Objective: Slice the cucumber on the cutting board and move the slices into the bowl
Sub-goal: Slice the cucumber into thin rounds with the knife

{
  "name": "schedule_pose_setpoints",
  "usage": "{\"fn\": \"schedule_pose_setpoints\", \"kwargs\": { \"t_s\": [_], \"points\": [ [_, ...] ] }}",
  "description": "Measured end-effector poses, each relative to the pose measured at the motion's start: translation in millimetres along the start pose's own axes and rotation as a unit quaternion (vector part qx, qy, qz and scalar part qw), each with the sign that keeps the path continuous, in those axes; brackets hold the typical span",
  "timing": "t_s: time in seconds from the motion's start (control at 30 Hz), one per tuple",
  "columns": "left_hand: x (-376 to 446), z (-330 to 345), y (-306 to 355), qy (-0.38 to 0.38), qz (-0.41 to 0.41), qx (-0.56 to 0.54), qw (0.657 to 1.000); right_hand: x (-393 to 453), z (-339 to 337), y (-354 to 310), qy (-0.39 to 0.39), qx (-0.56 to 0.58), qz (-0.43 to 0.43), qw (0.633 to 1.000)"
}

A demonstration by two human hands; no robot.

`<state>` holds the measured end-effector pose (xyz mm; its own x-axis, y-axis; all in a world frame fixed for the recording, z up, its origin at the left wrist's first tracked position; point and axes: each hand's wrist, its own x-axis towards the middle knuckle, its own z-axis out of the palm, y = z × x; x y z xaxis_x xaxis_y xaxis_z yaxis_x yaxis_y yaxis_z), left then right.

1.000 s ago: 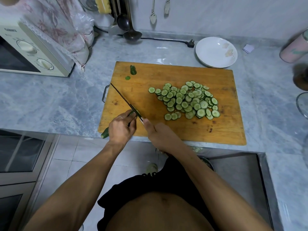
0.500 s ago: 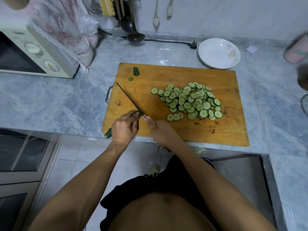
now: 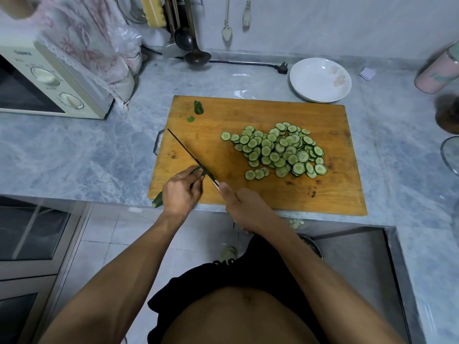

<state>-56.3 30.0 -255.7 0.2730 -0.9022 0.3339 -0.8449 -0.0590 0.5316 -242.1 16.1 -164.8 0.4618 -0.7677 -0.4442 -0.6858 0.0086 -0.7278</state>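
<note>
A grey marble counter [image 3: 74, 150] fills the view, with a large wooden cutting board [image 3: 285, 194] at its centre. On the board, toward 2 o'clock from the hands, lies a heap of cucumber slices [image 3: 275, 151]. Off the board's far right corner, at 1 o'clock, sits an empty white bowl [image 3: 320, 79].

At the board's near left corner, about 7 o'clock, the left hand [image 3: 180, 192] grips the remaining cucumber [image 3: 157, 202], fingers curled around it; its uncut end juts past the board edge. The right hand [image 3: 242, 206] has its fingers wrapped around the handle of a knife [image 3: 191, 155], whose blade runs toward 11 o'clock and meets the cucumber just beside the left fingertips [image 3: 198, 173].

Risks, as a judgement: the blade works very near those fingertips, so a slip or a rolling cucumber could nick them. The cutting happens close to the board's near edge, so fresh slices could drop to the floor. The bowl stands well apart from the heap, so slices may scatter when carried over.

Hard to see: the left hand hides most of the cucumber, so its remaining length is unclear. The knife handle is buried in the right hand. Whether the blade is partway through or only resting on the skin cannot be told. Pale bits [image 3: 295, 222] below the counter edge, at 5 o'clock, are too small to identify.
</note>
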Motion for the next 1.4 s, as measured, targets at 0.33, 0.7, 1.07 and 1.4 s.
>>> {"fn": "schedule_pose_setpoints", "kwargs": {
  "t_s": [0.33,0.7,1.07,1.4],
  "points": [
    [-1.0,5.9,-5.6,-0.014,-0.001,-0.001,1.000,3.8,-3.7,0.5,-0.018,0.023,0.025,0.999],
    [-1.5,4.5,-4.3,-0.008,0.022,0.016,1.000,24.6,15.5,-7.6,0.000,-0.004,-0.001,1.000],
    [-2.8,2.2,-3.9,-0.021,-0.016,-0.010,1.000,19.6,3.3,2.7,-0.002,0.037,0.029,0.999],
    [0.5,2.0,-6.9,-0.043,-0.024,0.020,0.999,-1.0,-2.4,1.0,-0.015,-0.019,-0.005,1.000]
  ]
}}
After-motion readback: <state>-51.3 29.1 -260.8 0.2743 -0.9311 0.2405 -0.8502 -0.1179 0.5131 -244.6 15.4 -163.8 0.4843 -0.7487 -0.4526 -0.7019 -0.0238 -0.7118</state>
